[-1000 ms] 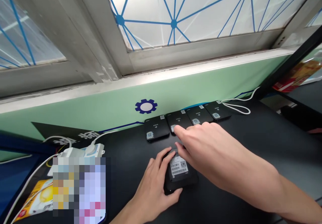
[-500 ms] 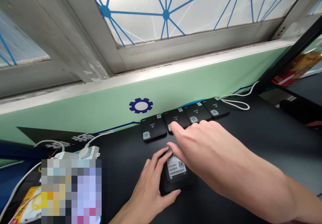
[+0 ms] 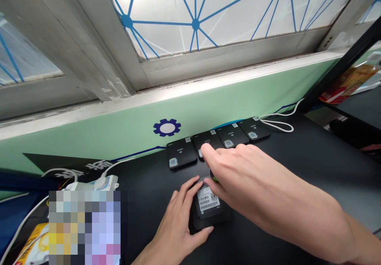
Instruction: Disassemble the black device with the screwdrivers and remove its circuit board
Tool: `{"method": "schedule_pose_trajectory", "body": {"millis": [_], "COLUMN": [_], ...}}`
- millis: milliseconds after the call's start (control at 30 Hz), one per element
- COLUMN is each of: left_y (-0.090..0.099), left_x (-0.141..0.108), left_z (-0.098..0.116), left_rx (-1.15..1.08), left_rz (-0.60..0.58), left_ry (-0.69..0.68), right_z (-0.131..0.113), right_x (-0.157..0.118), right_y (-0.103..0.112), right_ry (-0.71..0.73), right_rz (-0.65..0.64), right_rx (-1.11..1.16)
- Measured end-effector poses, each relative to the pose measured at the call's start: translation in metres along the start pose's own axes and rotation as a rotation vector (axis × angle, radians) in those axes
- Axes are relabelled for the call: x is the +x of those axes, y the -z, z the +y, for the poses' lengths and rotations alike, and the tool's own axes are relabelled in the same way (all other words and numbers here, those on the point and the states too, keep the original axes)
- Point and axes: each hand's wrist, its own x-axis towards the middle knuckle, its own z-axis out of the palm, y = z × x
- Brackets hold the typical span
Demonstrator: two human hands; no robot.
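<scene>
The labelled black device (image 3: pixel 208 201) lies on the dark desk (image 3: pixel 145 185), its far right corner hidden. The person's left hand (image 3: pixel 177 225) clasps its edges; the right hand (image 3: pixel 248 173), curled over it, grips a green-and-black object (image 3: pixel 214 179), mostly concealed. Pixelation masks the area below the power strip (image 3: pixel 109 182).

Left hand (image 3: pixel 177 221): back up, fingers arched, thumb spread well apart. Right hand (image 3: pixel 238 169): fingers curled under, thumb tip just beside left fingertips; right forearm (image 3: pixel 315 213) slants from lower right.
</scene>
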Motion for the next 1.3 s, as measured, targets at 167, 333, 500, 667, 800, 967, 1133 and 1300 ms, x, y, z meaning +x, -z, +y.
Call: {"method": "schedule_pose_trajectory", "body": {"millis": [167,333,500,667,800,967,1133,1300], "left_y": [-0.001,-0.002,0.002,0.003,0.002,0.003,0.001,-0.002], "left_x": [-0.001,0.000,0.000,0.000,0.001,0.001,0.000,-0.002], "left_z": [0.001,0.000,0.003,0.003,0.005,0.007,0.004,0.003], "left_rx": [0.039,0.053,0.036,0.039,0.025,0.028,0.052,0.063], "left_rz": [-0.012,-0.012,-0.030,-0.021,-0.026,-0.036,-0.027,-0.019], "left_ry": [-0.002,-0.024,-0.009,-0.027,-0.020,-0.012,-0.010,-0.019], "right_z": [0.000,-0.002,-0.001,-0.003,-0.003,-0.002,-0.004,-0.003], "right_x": [0.013,0.014,0.005,0.009,0.010,0.000,0.003,0.005], "right_y": [0.000,-0.006,0.002,0.008,0.003,-0.002,-0.001,-0.002], "right_ry": [-0.004,-0.050,0.032,0.051,-0.039,0.005,0.038,-0.041], "right_rz": [-0.114,-0.083,-0.051,-0.210,-0.156,-0.026,-0.040,-0.111], "right_rx": [-0.014,-0.006,-0.063,-0.076,-0.021,-0.029,-0.081,-0.032]}}
